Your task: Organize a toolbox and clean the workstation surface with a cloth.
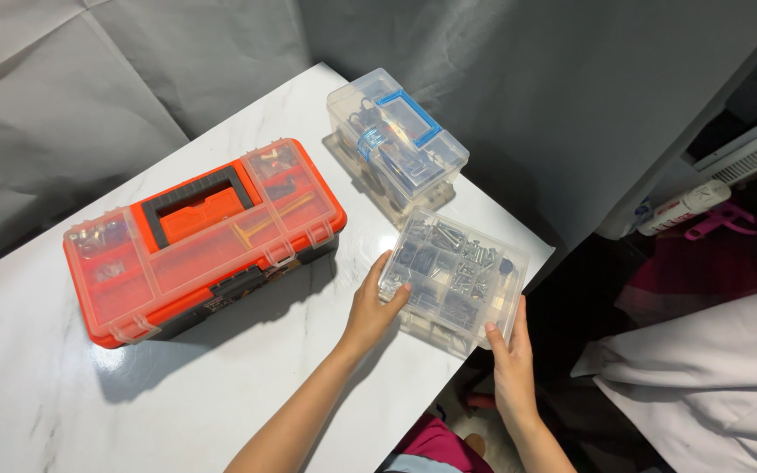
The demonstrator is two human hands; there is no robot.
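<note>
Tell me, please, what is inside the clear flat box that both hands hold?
Inside the clear compartment box, small metal screws and bolts lie sorted in separate sections. What lies below the top layer is covered and cannot be seen.

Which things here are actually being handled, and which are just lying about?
In hand:
left hand and right hand, both gripping the clear screw organiser

Lying about:
orange toolbox
clear box with blue handle
white marble table
</note>
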